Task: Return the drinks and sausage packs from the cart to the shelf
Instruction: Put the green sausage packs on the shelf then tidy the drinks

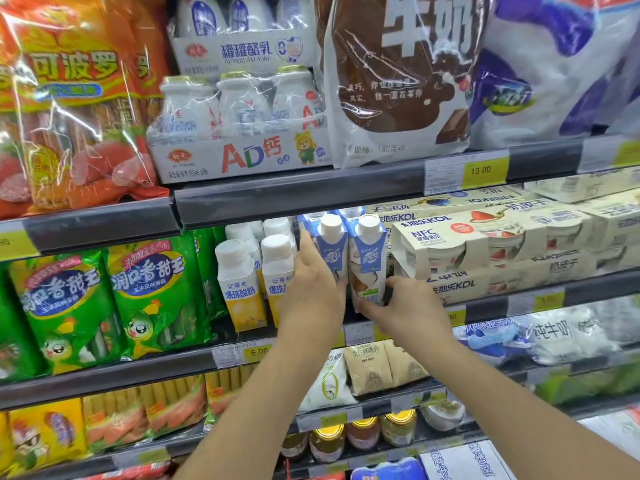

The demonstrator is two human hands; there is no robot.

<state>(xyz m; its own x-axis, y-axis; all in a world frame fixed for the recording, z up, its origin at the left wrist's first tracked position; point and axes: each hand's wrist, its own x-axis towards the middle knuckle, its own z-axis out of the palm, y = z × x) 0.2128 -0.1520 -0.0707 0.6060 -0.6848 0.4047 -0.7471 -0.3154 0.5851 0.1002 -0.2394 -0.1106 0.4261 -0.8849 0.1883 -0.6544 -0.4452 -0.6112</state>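
Two blue-and-white drink cartons with white caps stand side by side on the middle shelf [311, 336]. My left hand [311, 278] is wrapped around the left blue carton [334, 247] from its left side. My right hand [401, 303] grips the right blue carton [369, 261] near its base. Both cartons are upright and touch each other. Green sausage packs [152, 289] lean on the same shelf at the left. Orange sausage packs [76, 109] fill the upper shelf's left end. The cart is out of view.
Yellow-and-white yogurt cartons [239, 282] stand just left of my left hand. Cream KOL yogurt cup boxes [485, 244] are stacked right of my right hand. AD milk bottle multipacks [242, 129] and a chocolate milk bag [398, 81] sit above. Jars and pouches fill the lower shelves.
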